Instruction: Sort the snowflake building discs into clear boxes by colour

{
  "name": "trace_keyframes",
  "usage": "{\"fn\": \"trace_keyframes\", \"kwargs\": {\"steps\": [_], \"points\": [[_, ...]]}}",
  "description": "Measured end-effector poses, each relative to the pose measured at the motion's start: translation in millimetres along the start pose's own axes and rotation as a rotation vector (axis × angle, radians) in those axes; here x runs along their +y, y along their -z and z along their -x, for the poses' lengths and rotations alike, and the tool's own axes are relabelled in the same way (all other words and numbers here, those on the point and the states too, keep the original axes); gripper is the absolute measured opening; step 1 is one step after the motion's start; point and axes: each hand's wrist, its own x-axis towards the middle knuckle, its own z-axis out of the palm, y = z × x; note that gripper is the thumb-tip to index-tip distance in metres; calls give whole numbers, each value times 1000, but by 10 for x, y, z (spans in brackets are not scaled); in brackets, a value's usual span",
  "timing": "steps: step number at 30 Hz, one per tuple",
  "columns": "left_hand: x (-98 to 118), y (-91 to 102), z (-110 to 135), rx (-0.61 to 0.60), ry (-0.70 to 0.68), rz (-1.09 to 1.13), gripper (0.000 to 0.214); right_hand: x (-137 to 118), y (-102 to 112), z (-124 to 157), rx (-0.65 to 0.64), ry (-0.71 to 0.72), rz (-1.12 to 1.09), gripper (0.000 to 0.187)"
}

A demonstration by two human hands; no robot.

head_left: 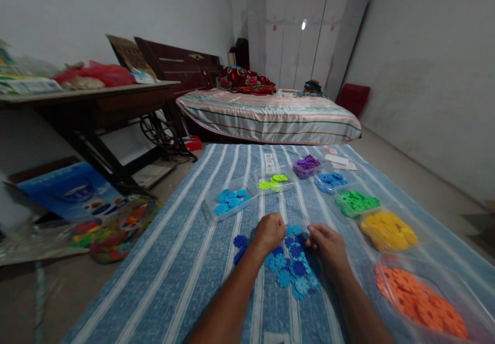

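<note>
The step in hand looks to be picking through a loose heap of flat, flower-edged discs in light and dark blue point(298, 268), spread over a blue-and-white striped cloth point(154, 282); since the discs overlap and lie flat, the next move probably calls for a careful fingertip pinch on a single one. Taking the heap's middle as the centre of the dial and 12 as straight ahead of the person, the left hand point(270, 230) is at 11 o'clock, its grip curled with the fingers drawn in, and the right hand point(328, 242) is at 2 o'clock, thumb and forefinger brought near each other; whether either grip is clamped on a disc cannot be told. The heap thus lies between the two hands and toward the person, its far edge just beside the fingertips. A few dark-blue discs point(240, 241) sit apart at 10 o'clock, beyond the left wrist. Around the heap, clear plastic tubs point(237, 212) hold sky-blue discs point(230, 199) at 11, lime-yellow ones point(276, 180) near 12, green pieces point(359, 200) between 1 and 2, and orange ones point(421, 297) between 3 and 4.
</note>
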Motion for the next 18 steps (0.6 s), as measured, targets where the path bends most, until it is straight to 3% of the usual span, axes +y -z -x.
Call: {"fn": "trace_keyframes", "kwargs": {"steps": [8, 14, 16, 18], "points": [[-80, 39, 156, -58, 182, 676, 9, 39, 13, -19, -17, -27, -2, 37], [-41, 442, 63, 389, 204, 1368, 10, 37, 20, -1, -18, -16, 17, 37], [-49, 499, 66, 367, 276, 1395, 11, 43, 30, -4, -22, -17, 30, 37], [-70, 457, 114, 270, 337, 1318, 12, 64, 42, -17, -24, -14, 35, 37]]}}
